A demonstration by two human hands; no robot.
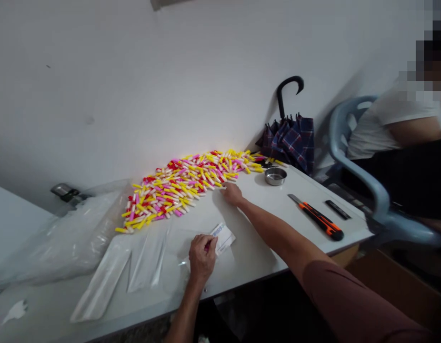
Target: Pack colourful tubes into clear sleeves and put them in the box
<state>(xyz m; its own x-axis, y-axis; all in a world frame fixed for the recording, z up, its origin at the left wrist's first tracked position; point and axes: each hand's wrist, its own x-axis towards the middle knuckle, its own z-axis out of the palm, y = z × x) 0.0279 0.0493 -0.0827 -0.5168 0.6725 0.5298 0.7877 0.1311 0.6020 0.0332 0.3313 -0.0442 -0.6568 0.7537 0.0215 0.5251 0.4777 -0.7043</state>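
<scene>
**On a white table (pixel 249 183) by the wall (pixel 135 95): a big heap of colored tubes (pixel 181 188)**

Far left, a crumpled plastic bag (pixel 63 238) slumps by the table, with flat clear sleeves (pixel 101 281) laid out next to it. Then comes the heap itself, yellow, pink, red and white, spread in a long drift along the wall.

The left hand (pixel 202 257) sits low on the near side, fingers curled, pinching a paper slip (pixel 224 238) with some clear film under it. The right hand (pixel 233 194) reaches out to the edge of the heap, fingers loosely bent against the tubes. Can't tell from here if it has actually gripped one.

Tip: work from the edge with a light touch, since round tubes like these roll easily.

Further right are a steel bowl (pixel 275 176), an orange utility knife (pixel 316 220) and a folded plaid umbrella (pixel 288 140). Past those, a co-worker in a white shirt (pixel 381 128) sits on a blue plastic chair (pixel 381 190).
</scene>
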